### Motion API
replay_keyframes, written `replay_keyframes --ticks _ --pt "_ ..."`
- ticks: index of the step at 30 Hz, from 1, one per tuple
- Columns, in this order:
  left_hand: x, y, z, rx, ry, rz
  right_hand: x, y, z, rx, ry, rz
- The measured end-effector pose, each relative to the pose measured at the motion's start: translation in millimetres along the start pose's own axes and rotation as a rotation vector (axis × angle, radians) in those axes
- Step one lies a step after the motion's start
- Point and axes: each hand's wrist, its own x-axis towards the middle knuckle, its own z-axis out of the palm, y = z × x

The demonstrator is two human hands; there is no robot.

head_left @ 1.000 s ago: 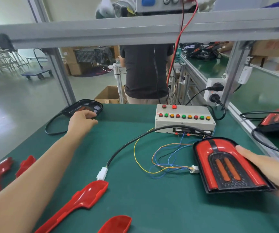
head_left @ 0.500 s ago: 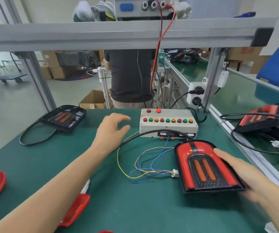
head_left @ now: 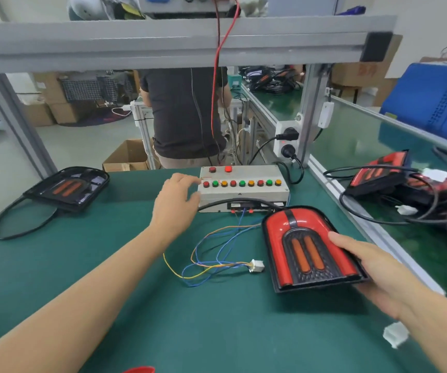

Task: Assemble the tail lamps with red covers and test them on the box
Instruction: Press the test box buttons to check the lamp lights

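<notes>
No readable brand or label anywhere; faint red print on a cardboard box [head_left: 362,72] behind the frame is too blurred to read, and a small sticker on the front of the test box [head_left: 244,188] can't be made out either.

Assembled tail lamp [head_left: 310,250] lies flat on the green table [head_left: 109,278], right of centre, just in front of the test box and not touching it. Black housing, glossy red cover forming an arch with a black strip down its top, dark textured centre panel with two orange bars. A black cable [head_left: 238,201] runs from its top end along the box front.

Test box is off-white — a row of nine round buttons in red, green and amber, plus two red ones above. Thin blue, orange and yellow wires [head_left: 211,254] loop from its front to a white connector [head_left: 256,265] lying loose on the table beside the lamp.

Left hand [head_left: 175,207] is at the box's left end, fingers loosely spread, fingertips at the top edge next to the leftmost red button, thumb against the side; whether it presses the button I can't tell. Right hand [head_left: 378,273] holds the lamp's right edge — thumb flat on the red cover, fingers hidden beneath.

Second lamp housing without cover [head_left: 67,188] sits far left with its coiled cable. More lamps [head_left: 381,170] on the neighbouring bench. A person in a dark shirt [head_left: 182,114] stands beyond the table.
</notes>
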Motion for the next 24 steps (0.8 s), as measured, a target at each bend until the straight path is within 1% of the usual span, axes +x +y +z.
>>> replay_keyframes --ticks 1,2,4,6,8,10,12,13,14,16,18,20,22,23,24 --pt "-9 1 -5 -0.054 -0.015 0.072 0 0 -4 0.079 0.059 -0.036" --pt "-20 2 -9 -0.1 -0.073 0.142 1 -1 -11 0.139 0.104 -0.069" --pt "-41 5 -14 -0.165 -0.238 0.249 2 -3 -23 0.205 0.157 -0.087" --pt "-58 11 -13 -0.193 -0.383 0.302 1 -5 -30 0.226 0.178 -0.062" --pt "-69 21 -6 -0.146 -0.509 0.327 2 -5 -30 0.26 0.179 -0.033" --pt "-76 31 5 -0.044 -0.576 0.365 3 -5 -28 0.308 0.162 -0.006" --pt "-79 39 13 0.046 -0.544 0.397 4 -3 -24 0.393 0.116 0.017" --pt "-81 43 16 0.032 -0.493 0.391 2 -4 -19 0.445 0.073 0.022" --pt "-82 47 16 -0.027 -0.447 0.371 1 -3 -16 0.502 0.046 0.017" --pt "-80 57 17 -0.171 -0.414 0.327 1 -4 -9 0.558 0.011 0.027" --pt "-76 70 18 -0.165 -0.372 0.33 -1 -10 -1 0.591 -0.022 0.014" --pt "-69 76 11 -0.178 -0.24 0.257 0 -15 2 0.516 -0.05 -0.026" --pt "-57 69 -9 -0.206 -0.131 0.166 0 -20 -2 0.351 -0.013 -0.093" --pt "-52 60 -24 -0.147 -0.109 0.147 -1 -21 -7 0.274 0.04 -0.112" --pt "-48 48 -40 -0.021 -0.115 0.133 -1 -19 -15 0.22 0.09 -0.119"
